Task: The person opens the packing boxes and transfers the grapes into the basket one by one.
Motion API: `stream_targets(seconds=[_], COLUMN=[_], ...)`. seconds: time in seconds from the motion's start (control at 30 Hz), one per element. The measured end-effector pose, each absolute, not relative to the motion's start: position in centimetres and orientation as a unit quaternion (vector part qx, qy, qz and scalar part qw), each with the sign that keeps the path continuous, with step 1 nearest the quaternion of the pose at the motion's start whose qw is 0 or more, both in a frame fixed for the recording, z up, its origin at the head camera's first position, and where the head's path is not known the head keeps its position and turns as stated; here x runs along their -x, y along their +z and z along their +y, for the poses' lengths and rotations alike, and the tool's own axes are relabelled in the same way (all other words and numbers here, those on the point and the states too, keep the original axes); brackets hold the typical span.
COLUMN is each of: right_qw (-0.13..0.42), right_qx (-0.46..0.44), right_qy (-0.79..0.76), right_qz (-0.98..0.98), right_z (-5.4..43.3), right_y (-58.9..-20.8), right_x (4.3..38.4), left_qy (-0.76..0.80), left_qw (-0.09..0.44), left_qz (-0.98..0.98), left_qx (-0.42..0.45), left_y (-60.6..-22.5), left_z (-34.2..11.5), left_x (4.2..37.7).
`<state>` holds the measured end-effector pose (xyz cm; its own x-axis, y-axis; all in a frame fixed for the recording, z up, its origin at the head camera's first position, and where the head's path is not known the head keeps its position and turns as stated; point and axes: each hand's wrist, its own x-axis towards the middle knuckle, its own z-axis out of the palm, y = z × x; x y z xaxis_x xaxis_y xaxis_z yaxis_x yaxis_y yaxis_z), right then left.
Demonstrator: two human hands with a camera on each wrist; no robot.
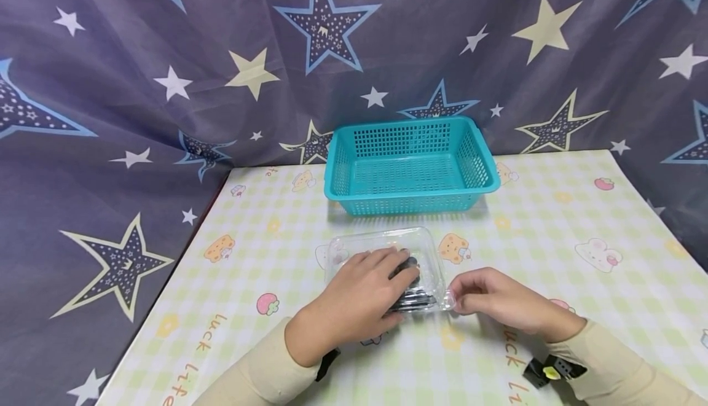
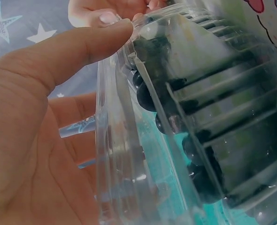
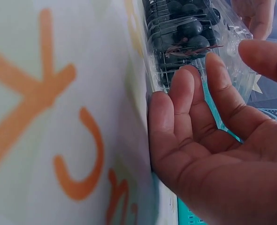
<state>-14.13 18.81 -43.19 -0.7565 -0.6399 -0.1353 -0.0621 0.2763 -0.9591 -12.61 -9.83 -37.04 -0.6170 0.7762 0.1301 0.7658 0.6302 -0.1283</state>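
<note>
On the table [image 1: 608, 344] we have a clear plastic container [image 1: 427, 246] of dark round fruit [image 3: 192, 28], sitting just in front of the turquoise basket [image 1: 412, 206], and our left hand [image 1: 362, 295] lies over it, fingers loosely extended and touching the top, thumb set apart toward the near edge. Our right hand [image 1: 500, 303] is at the container's near right corner, fingers bent and thumb close by the plastic, though we cannot tell whether that grip pinches the corner or merely touches it.
</note>
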Motion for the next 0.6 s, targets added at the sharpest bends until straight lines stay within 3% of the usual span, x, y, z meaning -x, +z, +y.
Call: stream_targets(seconds=[0.6], right_qw=[0.256], right_qx=[0.237], right_qy=[-0.554], right_qz=[0.756], right_z=[18.87], right_y=[-43.32], right_x=[14.17], left_qy=[0.031], left_qw=[0.092], left_qz=[-0.897], left_qx=[0.432], left_y=[-37.05], left_z=[-9.75], left_x=[12.67])
